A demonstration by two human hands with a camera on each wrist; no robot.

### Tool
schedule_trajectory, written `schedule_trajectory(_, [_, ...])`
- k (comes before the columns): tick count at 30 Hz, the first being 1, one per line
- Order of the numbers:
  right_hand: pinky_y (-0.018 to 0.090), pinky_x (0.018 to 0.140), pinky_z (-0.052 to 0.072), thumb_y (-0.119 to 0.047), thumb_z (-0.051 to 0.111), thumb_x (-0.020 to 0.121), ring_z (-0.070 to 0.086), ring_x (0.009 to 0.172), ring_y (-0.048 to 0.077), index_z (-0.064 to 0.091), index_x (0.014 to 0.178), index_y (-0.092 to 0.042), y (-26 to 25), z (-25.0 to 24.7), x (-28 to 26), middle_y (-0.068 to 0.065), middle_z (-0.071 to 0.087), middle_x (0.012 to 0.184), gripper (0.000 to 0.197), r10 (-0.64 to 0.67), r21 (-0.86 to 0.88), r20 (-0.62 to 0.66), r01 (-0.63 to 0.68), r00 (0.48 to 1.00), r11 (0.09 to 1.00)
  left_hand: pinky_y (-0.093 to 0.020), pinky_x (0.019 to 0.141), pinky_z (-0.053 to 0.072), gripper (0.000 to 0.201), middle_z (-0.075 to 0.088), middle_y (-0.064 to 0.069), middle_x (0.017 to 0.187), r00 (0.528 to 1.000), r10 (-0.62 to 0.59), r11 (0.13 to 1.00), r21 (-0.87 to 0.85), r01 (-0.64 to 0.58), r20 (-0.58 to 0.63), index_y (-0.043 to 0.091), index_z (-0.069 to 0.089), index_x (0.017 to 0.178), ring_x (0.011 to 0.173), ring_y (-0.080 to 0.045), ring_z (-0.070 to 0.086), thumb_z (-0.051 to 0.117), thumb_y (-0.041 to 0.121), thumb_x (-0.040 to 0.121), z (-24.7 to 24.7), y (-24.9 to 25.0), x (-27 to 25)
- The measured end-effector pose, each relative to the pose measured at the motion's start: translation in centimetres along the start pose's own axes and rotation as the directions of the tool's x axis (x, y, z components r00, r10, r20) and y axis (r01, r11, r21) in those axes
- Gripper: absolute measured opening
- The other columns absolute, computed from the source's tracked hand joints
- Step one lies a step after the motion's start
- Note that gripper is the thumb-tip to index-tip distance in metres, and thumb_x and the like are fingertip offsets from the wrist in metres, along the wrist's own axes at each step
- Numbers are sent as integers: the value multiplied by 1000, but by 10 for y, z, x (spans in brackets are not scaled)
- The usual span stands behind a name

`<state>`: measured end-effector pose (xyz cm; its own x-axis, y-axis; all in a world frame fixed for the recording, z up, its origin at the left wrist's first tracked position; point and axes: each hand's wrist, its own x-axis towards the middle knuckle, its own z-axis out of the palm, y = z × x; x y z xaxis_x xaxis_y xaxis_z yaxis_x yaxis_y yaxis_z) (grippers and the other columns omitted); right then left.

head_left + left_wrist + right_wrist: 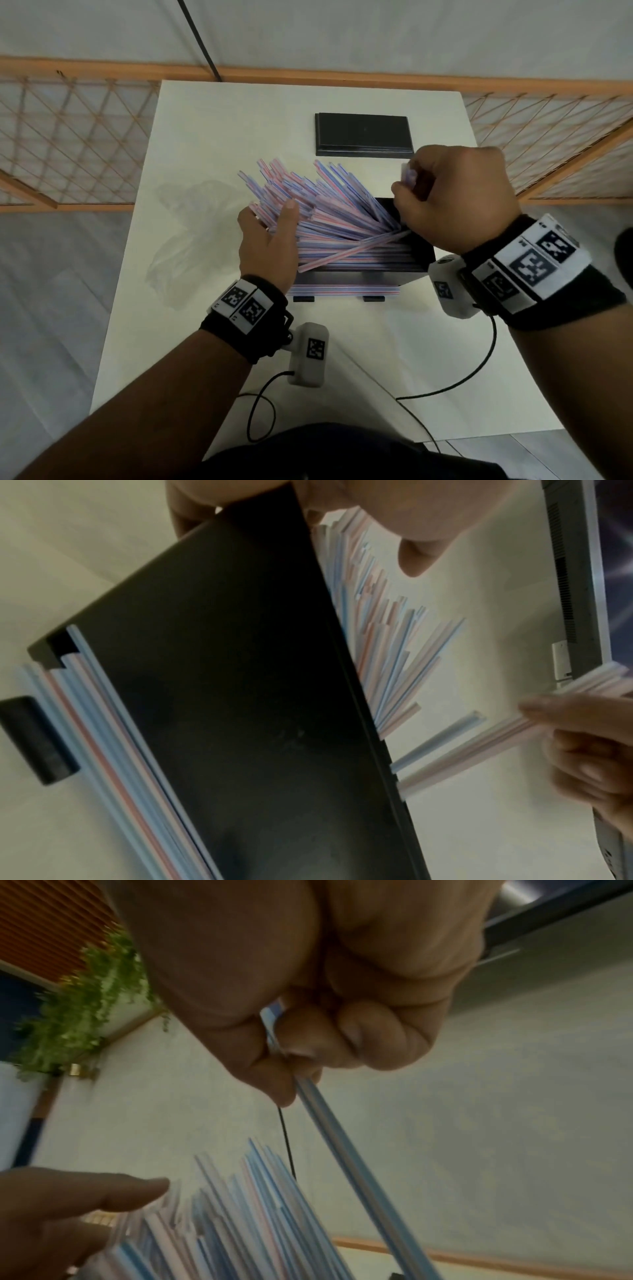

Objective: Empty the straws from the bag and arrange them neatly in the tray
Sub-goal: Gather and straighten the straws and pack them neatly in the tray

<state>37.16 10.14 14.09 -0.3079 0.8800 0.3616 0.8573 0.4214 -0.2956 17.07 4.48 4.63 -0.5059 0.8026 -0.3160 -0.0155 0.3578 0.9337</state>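
Dozens of striped straws (318,205) fan from a black tray (416,255) on a white desk (212,109); at left lies the empty clear bag (186,236). The left hand (267,240) presses straight fingers onto the fan, while the right hand (455,198) pinches a few straws above the tray's right end.

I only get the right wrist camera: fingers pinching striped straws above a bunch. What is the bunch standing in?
Observer: A black tray on a white table; the straws fan out of it, leaning left.
Operator: Whose finger is at my lower left?
Observer: The left hand, resting against the fan's left side.
Operator: Where's the bag?
Observer: A clear bag lies crumpled on the table, left of the tray.
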Motion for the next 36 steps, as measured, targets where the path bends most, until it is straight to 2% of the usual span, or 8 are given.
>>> schedule_trajectory(7, [34,68,51,-25,68,78,63,67,28,64,93,-14,-28,27,-11,2,68,72,19,-51,120,343,10,938,993,-57,104,51,65,68,5,102,999,-53,986,-156,54,11,27,50,110,105,-25,67,59,77,68,-1,-5,9])
schedule_trajectory(14, [36,57,48,-33,54,70,47,55,22,42,58,-21,-14,51,-49,-5,48,56,21,26,91,597,-100,802,991,-56,105,49,80,63,8,98,1000,-21,986,-165,23,17,9,48,130,93,-17,61,49,71,79,0,-6,6])
schedule_trajectory(17, [34,63,40,-26,56,76,44,65,21,41,66,-24,-18,61,-52,-6,44,68,18,-56,234,585,-102,809,967,-51,105,49,95,65,-3,115,999,-36,985,-165,38,17,6,46,135,108,-25,63,48,79,74,0,-11,12])
schedule_trajectory(21, [36,66,45,-34,51,69,51,75,26,51,74,-18,-24,60,-55,0,51,78,17,-103,223,501,-13,859,975,-43,91,47,58,58,0,93,993,-119,964,-242,112,-15,20,54,94,89,-19,55,46,75,79,-6,-25,26])
schedule_trajectory(25, [33,50,43,-28,55,69,49,54,28,36,62,-25,-32,45,-73,-5,45,58,21,-118,187,402,45,908,981,-41,85,52,51,71,-10,96,932,-349,906,-289,310,-95,15,65,83,86,-26,65,38,51,106,-17,-47,26])
schedule_trajectory(27, [33,53,47,-36,52,73,57,57,31,42,62,-21,-34,47,-89,-1,54,57,21,-100,103,555,51,826,993,-42,89,52,33,67,-16,89,927,-365,923,-159,350,-81,17,60,77,91,-29,64,48,40,97,-18,-61,25])
schedule_trajectory(30, [30,64,48,-44,50,78,64,78,30,50,72,-16,-25,64,-115,5,60,76,28,143,-111,762,-90,631,990,-33,94,47,17,69,-21,117,910,-413,904,105,414,-38,13,71,95,116,-37,64,57,23,92,-18,-84,29])
schedule_trajectory(36, [25,66,42,-40,63,83,61,101,30,47,89,-15,19,87,-134,11,62,105,30,556,-340,739,-503,381,795,-28,98,46,27,64,2,132,986,-152,657,752,53,63,22,69,123,130,-19,56,53,19,102,-27,-91,10])
